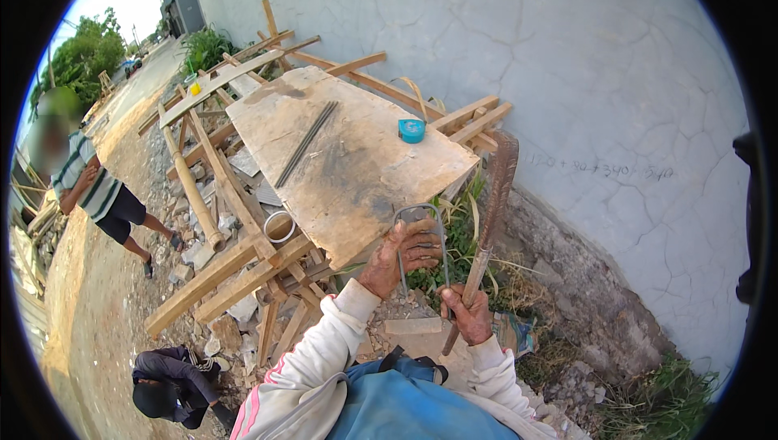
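Observation:
A thin grey steel rod, bent into a U-like loop, stands up between my hands near the front edge of a worn wooden board. My left hand is closed around one side of the loop. In my right hand is a thick rusty metal bar, its curved top rising beside the board. The loop's other side reaches down to my right thumb and fingers. Several straight thin steel rods lie together on the board. A teal tape measure rests near its right edge.
Wooden beams jut out around the board. A cracked grey wall runs along the right. Rubble and plants lie below. One person stands at left; another crouches at lower left. A yellow object sits on a far plank.

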Demonstrator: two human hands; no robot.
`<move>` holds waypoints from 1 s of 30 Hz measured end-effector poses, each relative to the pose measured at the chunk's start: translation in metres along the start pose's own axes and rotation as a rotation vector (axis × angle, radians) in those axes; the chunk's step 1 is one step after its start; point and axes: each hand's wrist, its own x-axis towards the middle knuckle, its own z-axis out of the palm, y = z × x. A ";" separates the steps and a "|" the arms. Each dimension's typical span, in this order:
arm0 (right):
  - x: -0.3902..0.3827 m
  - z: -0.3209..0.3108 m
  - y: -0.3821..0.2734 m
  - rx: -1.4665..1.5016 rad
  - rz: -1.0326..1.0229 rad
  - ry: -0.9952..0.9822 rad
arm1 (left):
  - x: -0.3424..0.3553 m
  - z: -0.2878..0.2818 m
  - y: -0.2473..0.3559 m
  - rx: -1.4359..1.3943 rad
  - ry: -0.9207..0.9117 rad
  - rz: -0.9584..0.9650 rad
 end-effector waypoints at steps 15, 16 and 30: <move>0.064 -0.014 -0.006 0.018 0.293 -0.063 | 0.031 -0.082 0.004 1.161 0.592 0.204; 0.065 -0.013 -0.005 0.013 0.315 -0.051 | 0.030 -0.081 0.005 1.274 0.620 0.170; 0.077 -0.015 0.015 0.132 0.436 -0.035 | 0.044 -0.084 -0.004 1.854 0.598 0.277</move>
